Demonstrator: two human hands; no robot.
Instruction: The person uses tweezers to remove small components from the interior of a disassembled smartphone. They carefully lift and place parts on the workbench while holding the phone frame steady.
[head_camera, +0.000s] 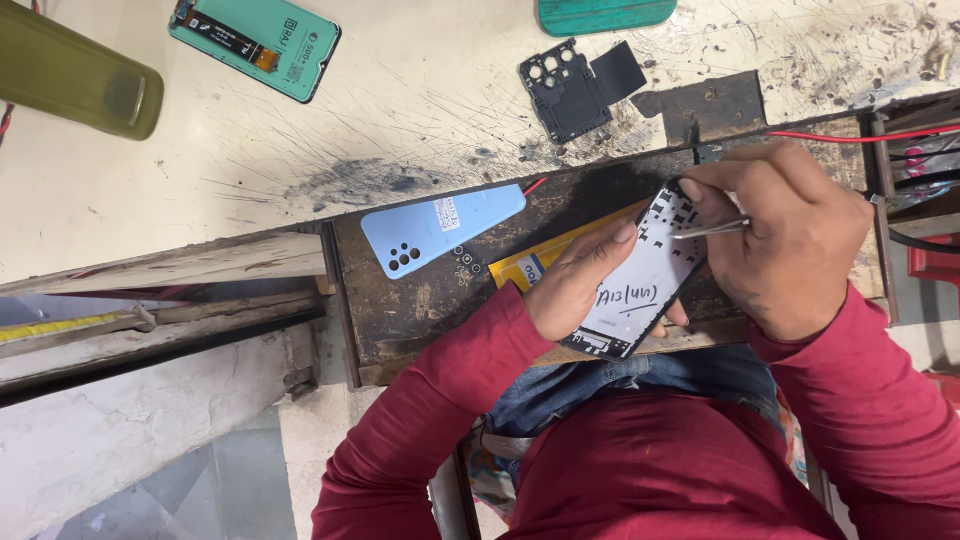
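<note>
White label (446, 213) on the blue back cover (440, 228), left of the fingers (700, 190). Teal screen panel (255, 40) with black strip, far up-left on the worktop (400, 100). Yellow package (530, 265) just left, partly hidden under the left hand (580, 280).

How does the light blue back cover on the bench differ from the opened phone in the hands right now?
The light blue back cover lies flat and untouched on the dark wooden tray; the opened phone is gripped by the left hand while the right hand works metal tweezers at its top. The cover is plain blue with camera holes; the phone shows a white and black inside. Both are similarly slim rectangles.
</note>
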